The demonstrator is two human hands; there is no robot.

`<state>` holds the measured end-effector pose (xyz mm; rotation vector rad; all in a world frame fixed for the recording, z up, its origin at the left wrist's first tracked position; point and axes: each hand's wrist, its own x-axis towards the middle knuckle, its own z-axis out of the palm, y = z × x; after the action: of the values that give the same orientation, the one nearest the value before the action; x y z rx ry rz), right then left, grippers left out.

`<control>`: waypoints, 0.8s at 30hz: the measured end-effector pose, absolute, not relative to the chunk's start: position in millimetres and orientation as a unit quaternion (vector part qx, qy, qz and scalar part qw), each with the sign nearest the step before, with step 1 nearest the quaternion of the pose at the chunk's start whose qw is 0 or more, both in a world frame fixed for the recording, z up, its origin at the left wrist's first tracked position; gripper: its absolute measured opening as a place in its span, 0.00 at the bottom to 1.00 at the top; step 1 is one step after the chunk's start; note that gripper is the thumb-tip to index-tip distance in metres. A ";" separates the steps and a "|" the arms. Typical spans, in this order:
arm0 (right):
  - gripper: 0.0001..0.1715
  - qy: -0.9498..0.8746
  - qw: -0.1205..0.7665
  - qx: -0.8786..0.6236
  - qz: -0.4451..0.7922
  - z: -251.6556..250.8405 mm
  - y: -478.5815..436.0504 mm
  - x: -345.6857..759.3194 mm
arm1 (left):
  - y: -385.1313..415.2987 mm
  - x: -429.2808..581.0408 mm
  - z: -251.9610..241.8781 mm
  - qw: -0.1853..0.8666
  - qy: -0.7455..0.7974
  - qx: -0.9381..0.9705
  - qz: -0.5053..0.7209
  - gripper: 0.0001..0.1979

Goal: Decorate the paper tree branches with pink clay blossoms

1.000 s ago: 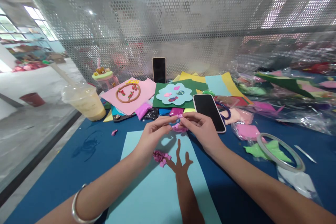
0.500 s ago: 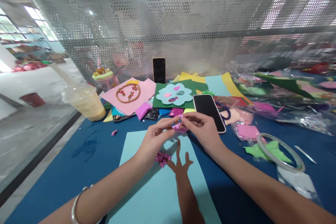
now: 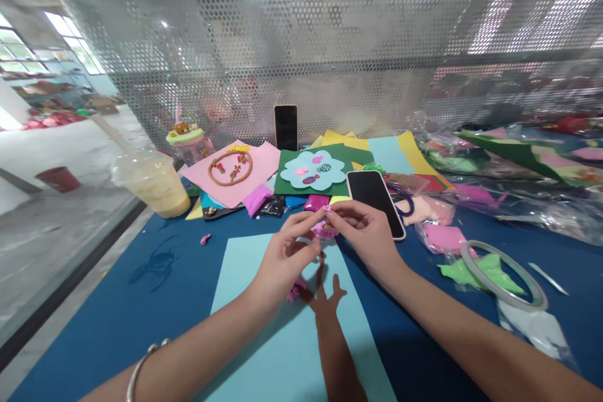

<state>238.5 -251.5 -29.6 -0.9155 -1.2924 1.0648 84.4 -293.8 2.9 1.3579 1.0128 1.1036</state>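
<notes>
A tiny bit of pink modelling clay (image 3: 327, 208) is pinched in the fingertips of my right hand (image 3: 366, 230). My left hand (image 3: 288, 252) reaches in from the other side, its index fingertip against the same bit, thumb lower and apart. Below the fingers, a ruffled pink clump (image 3: 326, 230) sits at the top of a brown tree shape (image 3: 332, 326) with forked branches. Another pink clump (image 3: 296, 289), partly covered by my left hand, is at the left branch. The tree lies on a light blue sheet (image 3: 264, 339).
A loose pink scrap (image 3: 205, 239) and a drink cup (image 3: 153, 182) are on the left. Beyond my hands lie a phone (image 3: 375, 204), a green card (image 3: 287, 185) and clay packets (image 3: 316, 202). A tape ring (image 3: 506, 276) is at right; perforated metal (image 3: 301, 44) stands behind.
My left hand has shifted slightly right, and its thumb has dropped away from the index finger. It covers more of the left pink clump. My right hand has hardly moved.
</notes>
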 end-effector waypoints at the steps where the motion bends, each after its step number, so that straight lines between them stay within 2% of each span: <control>1: 0.12 -0.551 0.579 -0.389 0.458 -29.7 -251.4 238.4 | -294.0 84.7 3.1 0.530 0.424 0.569 0.465 0.22; 10: 0.12 -0.545 0.577 -0.390 0.467 -28.9 -251.9 238.9 | -290.7 85.1 -4.9 0.526 0.399 0.577 0.481 0.22; 19: 0.12 -0.526 0.587 -0.391 0.476 -27.6 -252.7 236.7 | -291.1 84.2 3.0 0.441 0.462 0.597 0.486 0.16; 24: 0.11 -0.524 0.585 -0.377 0.492 -27.7 -252.8 236.3 | -291.3 85.7 4.1 0.456 0.461 0.584 0.489 0.15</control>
<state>236.3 -252.8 -27.7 -0.8786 -1.2213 1.1474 85.7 -291.3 4.1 1.4394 1.1362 1.2058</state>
